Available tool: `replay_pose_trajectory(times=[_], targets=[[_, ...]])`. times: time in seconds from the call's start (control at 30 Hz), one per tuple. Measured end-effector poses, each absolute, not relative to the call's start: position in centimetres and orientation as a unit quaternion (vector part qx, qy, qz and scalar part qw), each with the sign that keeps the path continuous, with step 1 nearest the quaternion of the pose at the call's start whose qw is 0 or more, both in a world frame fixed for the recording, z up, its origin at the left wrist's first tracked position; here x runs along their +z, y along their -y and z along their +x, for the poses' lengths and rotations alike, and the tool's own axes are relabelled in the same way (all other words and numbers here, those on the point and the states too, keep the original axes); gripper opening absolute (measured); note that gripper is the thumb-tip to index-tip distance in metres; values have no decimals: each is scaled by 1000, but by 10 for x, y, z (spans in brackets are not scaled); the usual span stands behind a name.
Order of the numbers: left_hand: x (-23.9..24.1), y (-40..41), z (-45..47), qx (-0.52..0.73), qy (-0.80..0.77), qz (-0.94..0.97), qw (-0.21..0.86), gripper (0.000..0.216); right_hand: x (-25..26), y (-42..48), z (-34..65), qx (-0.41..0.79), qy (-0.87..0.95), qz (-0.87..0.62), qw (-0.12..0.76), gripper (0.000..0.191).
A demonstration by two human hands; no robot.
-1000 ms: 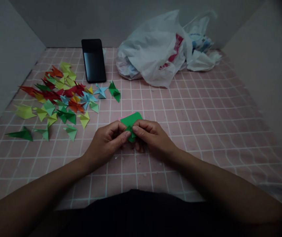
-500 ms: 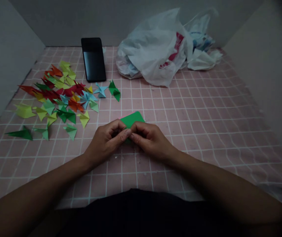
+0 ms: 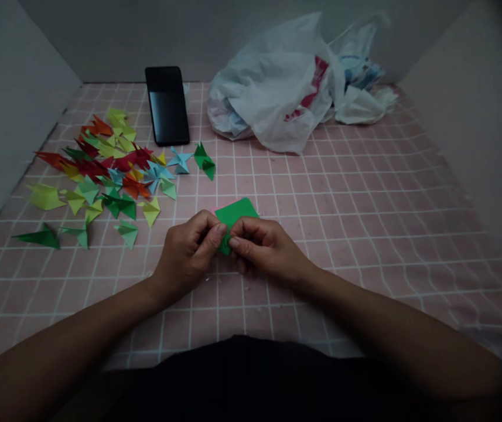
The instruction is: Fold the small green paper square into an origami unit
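Between my hands is a small folded piece of green paper [image 3: 224,246], mostly covered by my fingers. My left hand [image 3: 195,246] pinches it from the left, thumb on top. From the right, my right hand [image 3: 262,246] grips it between thumb and bent forefinger. Just beyond my knuckles lies a flat green sheet of paper [image 3: 238,210], with a thin pink edge showing at its left corner. Its near side is hidden behind my hands.
Several folded paper birds [image 3: 119,202] in green, yellow, red, orange and blue spread over the left of the pink checked tablecloth [image 3: 342,193]. Behind them lies a black phone [image 3: 167,111]. A white plastic bag [image 3: 272,88] and a smaller packet [image 3: 360,73] lie at the back.
My thumbs have drawn slightly apart, and the small folded green paper now shows between them. The sheet, birds, phone and bag stay in place.
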State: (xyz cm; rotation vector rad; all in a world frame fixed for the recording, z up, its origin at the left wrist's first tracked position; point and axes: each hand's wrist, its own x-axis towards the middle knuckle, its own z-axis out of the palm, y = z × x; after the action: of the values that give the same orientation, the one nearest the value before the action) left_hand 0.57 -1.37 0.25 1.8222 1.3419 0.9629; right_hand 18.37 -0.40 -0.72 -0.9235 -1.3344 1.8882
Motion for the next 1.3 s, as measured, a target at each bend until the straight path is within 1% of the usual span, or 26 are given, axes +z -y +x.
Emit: replay_pose_trajectory(times=[0.1, 0.2, 0.3, 0.37, 0.47, 0.57, 0.63, 0.73, 0.87, 1.0, 1.03, 1.1, 1.17, 1.23, 1.3], targets=[[2, 14, 6, 369, -502, 721, 301, 22, -8, 6, 183, 717, 504, -355, 327, 32], [2, 15, 6, 370, -488, 734, 294, 22, -7, 6, 182, 704, 520, -361, 321, 34], [1, 14, 6, 386, -482, 725, 306, 22, -5, 6, 183, 677, 551, -365, 323, 29], [0, 13, 5, 398, -480, 708, 331, 20, -4, 6, 184, 627, 584, -384, 345, 24], [0, 13, 5, 440, -496, 645, 380, 12, -5, 5, 185, 503, 639, -423, 400, 23], [1, 15, 7, 458, -501, 604, 418, 17, -7, 6, 186, 360, 702, -430, 440, 24], [1, 17, 9, 439, -484, 603, 457, 16, -8, 7, 186, 289, 746, -409, 439, 23], [1, 17, 11, 425, -455, 590, 514, 19, -9, 8, 185, 248, 786, -368, 429, 18], [0, 12, 9, 429, -458, 561, 540, 17, -8, 6, 186, 286, 794, -322, 428, 13], [1, 8, 6, 426, -468, 553, 543, 12, -8, 2, 189, 386, 736, -341, 439, 5], [2, 7, 6, 422, -468, 553, 545, 12, -9, 1, 189, 417, 706, -360, 445, 5], [2, 7, 6, 412, -470, 556, 548, 11, -11, 0, 189, 476, 647, -391, 449, 13], [2, 7, 6, 409, -473, 562, 541, 10, -12, -1, 189, 536, 610, -392, 432, 19], [1, 8, 6, 415, -474, 563, 535, 10, -13, -1, 188, 588, 589, -378, 407, 17], [0, 9, 6, 424, -472, 555, 538, 13, -14, -1, 188, 605, 579, -376, 398, 12]])
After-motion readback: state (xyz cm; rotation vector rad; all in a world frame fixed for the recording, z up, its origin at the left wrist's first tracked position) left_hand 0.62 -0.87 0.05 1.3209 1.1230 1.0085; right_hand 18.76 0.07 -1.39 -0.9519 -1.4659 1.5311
